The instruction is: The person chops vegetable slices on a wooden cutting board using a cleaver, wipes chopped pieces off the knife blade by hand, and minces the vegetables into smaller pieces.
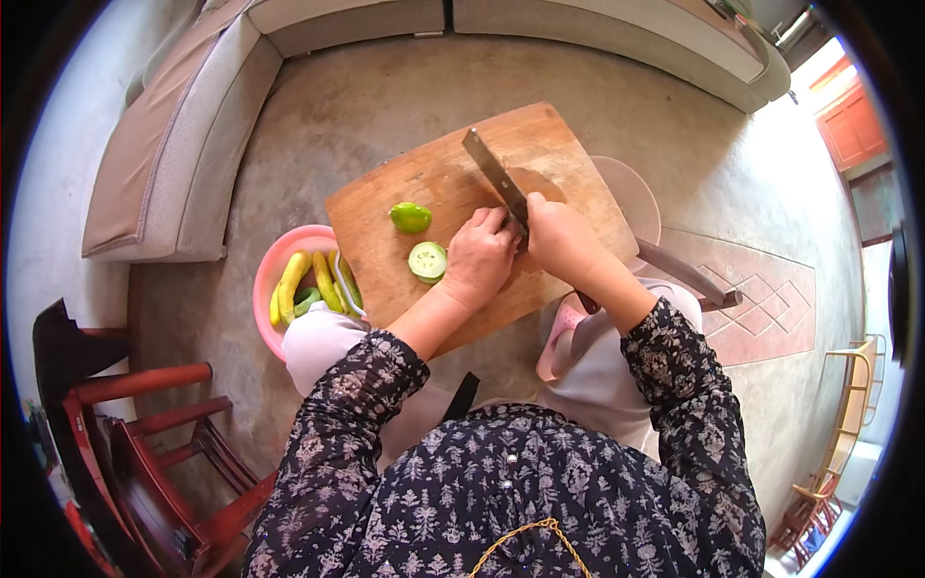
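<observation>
My right hand (567,235) grips a cleaver (493,172) whose dark blade points away from me over a wooden cutting board (405,300). Curled close beside the blade, my left hand (480,253) rests over the board, and its fingers hide whatever lies beneath them. A cut slice of a green cucumber-like vegetable (428,260), pale face with seeds upward, lies left of that hand. Farther back on the board is a rounded green end piece (410,217). A dark wet patch (536,182) marks the wood beyond the blade.
A pink basin (266,307) with several yellow and green long vegetables (293,283) stands left of the board. Behind the board's right side is a round pale surface (627,199). Red wooden chairs (155,383) stand at left, and sofas (188,159) line the far side.
</observation>
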The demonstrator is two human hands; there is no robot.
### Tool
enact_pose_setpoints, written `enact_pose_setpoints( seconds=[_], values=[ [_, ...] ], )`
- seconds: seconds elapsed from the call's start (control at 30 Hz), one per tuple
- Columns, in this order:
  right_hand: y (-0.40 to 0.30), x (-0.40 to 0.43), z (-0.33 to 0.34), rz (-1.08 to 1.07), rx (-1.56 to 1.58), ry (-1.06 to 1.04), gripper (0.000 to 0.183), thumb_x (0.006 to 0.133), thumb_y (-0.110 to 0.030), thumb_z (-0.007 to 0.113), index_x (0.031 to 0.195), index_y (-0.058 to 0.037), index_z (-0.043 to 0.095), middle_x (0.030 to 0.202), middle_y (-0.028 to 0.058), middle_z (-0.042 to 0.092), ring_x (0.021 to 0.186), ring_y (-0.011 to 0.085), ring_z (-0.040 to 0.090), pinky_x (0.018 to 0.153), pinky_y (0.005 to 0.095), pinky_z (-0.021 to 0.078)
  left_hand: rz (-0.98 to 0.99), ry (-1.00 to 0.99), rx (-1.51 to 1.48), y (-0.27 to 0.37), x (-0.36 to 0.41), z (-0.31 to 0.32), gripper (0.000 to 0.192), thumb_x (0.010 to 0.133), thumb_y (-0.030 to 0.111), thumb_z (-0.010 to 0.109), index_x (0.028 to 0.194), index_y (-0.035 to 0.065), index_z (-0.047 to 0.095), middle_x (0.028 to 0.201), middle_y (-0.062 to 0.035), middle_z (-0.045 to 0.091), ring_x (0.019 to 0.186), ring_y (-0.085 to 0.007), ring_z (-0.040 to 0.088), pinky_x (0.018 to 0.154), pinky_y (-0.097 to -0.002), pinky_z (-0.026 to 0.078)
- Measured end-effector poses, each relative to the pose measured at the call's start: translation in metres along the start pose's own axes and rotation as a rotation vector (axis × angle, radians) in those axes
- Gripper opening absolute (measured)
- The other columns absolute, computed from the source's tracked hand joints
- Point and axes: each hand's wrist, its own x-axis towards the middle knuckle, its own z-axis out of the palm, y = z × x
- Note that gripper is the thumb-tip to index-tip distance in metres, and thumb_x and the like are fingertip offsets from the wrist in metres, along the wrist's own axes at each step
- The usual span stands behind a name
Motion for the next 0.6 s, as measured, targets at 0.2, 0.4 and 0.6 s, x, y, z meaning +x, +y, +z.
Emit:
enact_pose_setpoints(
  seconds=[0.2, 0.4, 0.6],
  values=[
    [0.002, -0.009, -0.006, 0.0, 0.064, 0.001, 0.013, 0.074, -0.002, 0.055, 0.085, 0.0029, 0.05, 0.074, 0.0259, 0.061, 0.075, 0.041, 0.062, 0.066, 0.0465, 0.0492, -0.023, 0.029, -0.042, -0.004, -0.004, -0.001, 0.018, 0.074, 0.006, 0.063, 0.091, 0.0021, 0.065, 0.098, -0.0118, 0.059, 0.094, -0.0298, 0.056, 0.077, -0.0373, 0.05],
    [-0.006, -0.011, -0.013, -0.01, 0.011, -0.07, 0.014, 0.075, -0.004, 0.056, 0.086, 0.0023, 0.05, 0.075, 0.0248, 0.062, 0.076, 0.0397, 0.062, 0.066, 0.046, 0.0495, -0.029, 0.0, -0.025, -0.006, -0.004, 0.001, 0.018, 0.075, 0.007, 0.063, 0.092, 0.0035, 0.065, 0.098, -0.0105, 0.06, 0.093, -0.0294, 0.057, 0.076, -0.0371, 0.05],
    [-0.006, 0.003, -0.004, -0.013, 0.016, -0.041, 0.016, 0.075, -0.005, 0.058, 0.086, 0.0024, 0.051, 0.075, 0.0237, 0.063, 0.076, 0.0385, 0.063, 0.066, 0.0451, 0.05, -0.025, -0.001, -0.015, -0.002, -0.002, 0.001, 0.018, 0.075, 0.006, 0.063, 0.092, 0.0031, 0.065, 0.098, -0.0104, 0.06, 0.093, -0.0293, 0.057, 0.076, -0.0366, 0.05]
  ],
)
